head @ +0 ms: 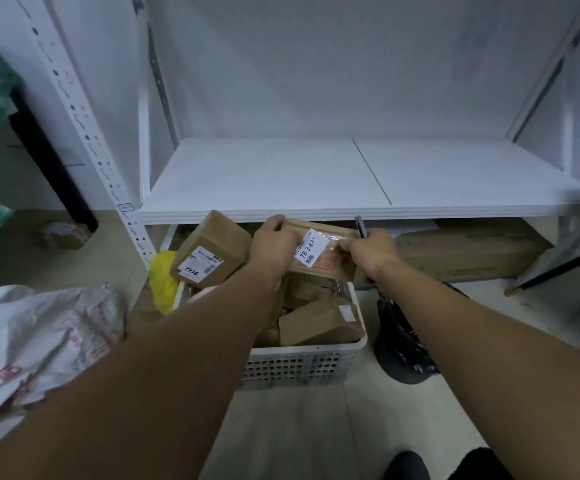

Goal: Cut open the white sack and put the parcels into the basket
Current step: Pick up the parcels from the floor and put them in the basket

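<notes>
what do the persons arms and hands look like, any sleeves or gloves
Both forearms are bare from the bottom of the frame to the wrists, with no sleeve in view. The left hand and right hand wear no gloves. No watch, bracelet or ring shows on the wrists or the visible fingers. No markings are visible.

Both hands, left (274,247) and right (373,252), gripping a labelled brown parcel (319,251) above the parcel-filled white basket (302,365).

White sack (35,344) cut off left
</notes>
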